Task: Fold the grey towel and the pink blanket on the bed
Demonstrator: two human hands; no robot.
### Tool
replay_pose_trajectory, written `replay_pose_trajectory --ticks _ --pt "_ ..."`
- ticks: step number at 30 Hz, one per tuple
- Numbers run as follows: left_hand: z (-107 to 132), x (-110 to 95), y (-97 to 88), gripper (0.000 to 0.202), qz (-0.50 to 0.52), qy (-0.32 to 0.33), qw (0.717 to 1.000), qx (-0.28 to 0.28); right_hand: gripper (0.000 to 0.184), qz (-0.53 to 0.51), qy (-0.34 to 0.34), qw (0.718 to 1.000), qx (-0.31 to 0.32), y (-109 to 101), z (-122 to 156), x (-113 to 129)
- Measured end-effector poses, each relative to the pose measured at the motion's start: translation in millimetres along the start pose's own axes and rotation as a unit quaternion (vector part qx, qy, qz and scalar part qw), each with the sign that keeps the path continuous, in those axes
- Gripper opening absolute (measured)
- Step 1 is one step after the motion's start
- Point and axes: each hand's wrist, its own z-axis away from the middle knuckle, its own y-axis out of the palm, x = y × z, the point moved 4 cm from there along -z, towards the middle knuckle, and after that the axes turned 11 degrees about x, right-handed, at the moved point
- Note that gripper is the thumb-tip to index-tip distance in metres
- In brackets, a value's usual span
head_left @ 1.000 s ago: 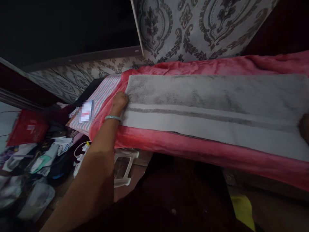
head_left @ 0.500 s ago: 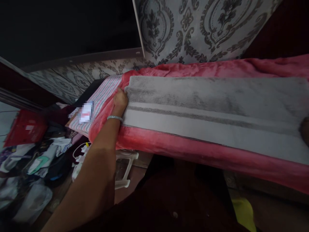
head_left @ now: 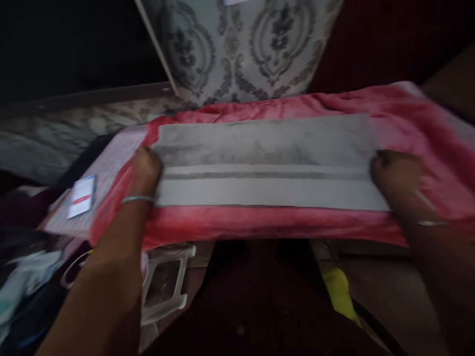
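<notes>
A folded grey towel (head_left: 260, 148) with paler bands along its near side lies flat and long across a pink-red plush blanket (head_left: 230, 225). At the towel's left edge is my left hand (head_left: 146, 168), its fingers closed on the cloth. My right hand (head_left: 395, 173) is closed at the opposite short edge, gripping the towel there; motion blurs it somewhat. The fingertips of both hands are partly hidden.
A phone (head_left: 81, 197) with a lit screen lies on striped cloth (head_left: 111, 158) at left. Behind hangs a dark television (head_left: 74, 44) on a patterned wall. Below are a white plastic stool (head_left: 165, 309), a yellow item (head_left: 339, 294) and piled clothes (head_left: 33, 272).
The view has swung to the right, so things appear further left. My right hand, barely visible at the edge before, is now fully in view. My left hand stays at the towel's left edge.
</notes>
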Motion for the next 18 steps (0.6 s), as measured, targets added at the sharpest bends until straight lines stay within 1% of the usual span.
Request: replay_pose_trajectory --ticks 1,2,3,4,5,7,8,9,10,12,16,18 --pt "-2 -7 2.6 0.064 0.005 0.001 0.999 -0.032 0.045 -0.012 0.008 0.999 0.030 -7 1 7" --pt "-3 -18 7.1 0.062 -0.006 0.016 0.998 -0.066 0.045 -0.022 0.022 0.998 0.046 -13 2 12" --pt "-3 -30 14.1 0.059 -0.019 0.035 0.995 -0.088 0.045 -0.035 0.037 0.997 0.053 -18 1 16" --pt "-3 -45 25.3 0.057 -0.035 0.081 0.994 -0.070 0.044 -0.046 0.044 0.997 0.054 -21 1 18" --pt "0 -62 37.8 0.055 -0.047 0.140 0.988 -0.045 0.044 -0.057 0.058 0.996 0.046 -23 0 17" --pt "11 -92 62.5 0.057 -0.069 0.264 0.962 0.013 0.044 -0.079 0.057 0.995 0.023 -25 -3 15" --pt "18 -103 72.8 0.059 -0.084 0.306 0.948 0.035 0.044 -0.091 0.052 0.994 0.016 -24 -4 13" --pt "23 -112 81.0 0.060 -0.099 0.331 0.937 0.049 0.044 -0.101 0.047 0.994 0.014 -24 -5 10" --pt "27 -117 86.8 0.061 -0.114 0.340 0.932 0.057 0.044 -0.110 0.043 0.993 0.016 -24 -7 7" --pt "31 -122 92.1 0.062 -0.133 0.330 0.933 0.060 0.047 -0.123 0.045 0.991 0.030 -23 -10 1" --pt "33 -124 89.5 0.069 -0.140 0.327 0.933 0.058 0.050 -0.135 0.052 0.987 0.065 -24 -16 -11" --pt "33 -125 87.3 0.071 -0.138 0.328 0.933 0.053 0.048 -0.145 0.030 0.987 0.055 -25 -19 -14"
